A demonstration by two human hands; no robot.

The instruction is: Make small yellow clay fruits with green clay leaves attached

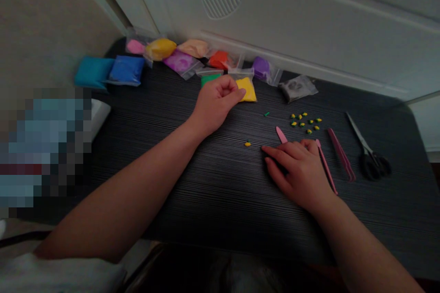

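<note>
My left hand (pixel 218 103) is closed, its fingers curled and the thumb reaching over the yellow clay bag (pixel 249 89). What the fingers hold, if anything, is hidden. A green clay bag (pixel 211 78) lies just behind that hand. My right hand (pixel 297 171) rests on the dark table, index finger and thumb stretched out with nothing between them. It covers part of a pink modelling knife (pixel 281 134). Left of its fingertips sits one small yellow-and-green clay piece (pixel 247 143). Farther back is a thin green clay strip (pixel 266 114). Several similar yellow-and-green pieces (pixel 302 124) are grouped behind the hand.
To the right lie a thin pink tool (pixel 326 167), pink tweezers (pixel 340 153) and scissors (pixel 369 151). Bagged clay, including blue (pixel 126 70), orange (pixel 219 60), purple (pixel 261 67) and grey (pixel 297 88), lines the back. A pixelated object (pixel 41 146) is at left.
</note>
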